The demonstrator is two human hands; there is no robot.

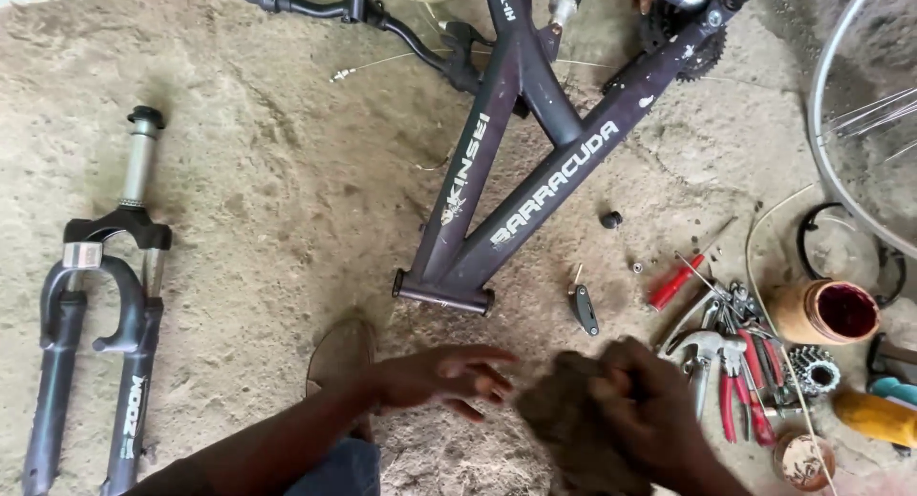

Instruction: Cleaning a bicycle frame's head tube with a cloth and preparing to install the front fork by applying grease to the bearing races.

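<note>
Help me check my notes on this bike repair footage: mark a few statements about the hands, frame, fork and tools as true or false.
1. The right hand grips a dirty brown rag. True.
2. The left hand holds the red-handled screwdriver. False: the left hand is open and empty; the screwdriver lies on the ground.
3. The suspension fork is mounted on the bicycle frame. False: it lies apart on the sandy ground, left of the frame.
4. Red-handled pliers lie among the tools to the right of the hands. True.
5. An open jar lies on its side near the tools. True.
</note>
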